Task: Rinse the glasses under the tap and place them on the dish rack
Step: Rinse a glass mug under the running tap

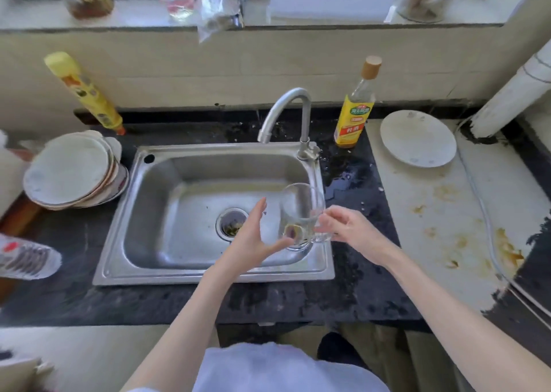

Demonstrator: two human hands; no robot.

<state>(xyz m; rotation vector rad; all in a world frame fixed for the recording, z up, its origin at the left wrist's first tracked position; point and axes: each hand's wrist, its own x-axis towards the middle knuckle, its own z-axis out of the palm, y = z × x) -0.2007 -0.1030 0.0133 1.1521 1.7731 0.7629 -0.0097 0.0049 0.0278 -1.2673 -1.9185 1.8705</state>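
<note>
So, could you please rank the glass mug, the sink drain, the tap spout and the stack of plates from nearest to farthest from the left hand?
From the left hand:
1. Glass mug, touching its thumb.
2. Sink drain, just left.
3. Tap spout, behind.
4. Stack of plates, far left.

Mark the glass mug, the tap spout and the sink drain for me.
glass mug (299, 212): head view, clear side wall.
tap spout (263, 136): head view, nozzle end.
sink drain (231, 224): head view, strainer centre.

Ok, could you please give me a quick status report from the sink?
Right hand grips glass mug by handle. Left hand open beside it. Mug over sink, tap dry.
</note>
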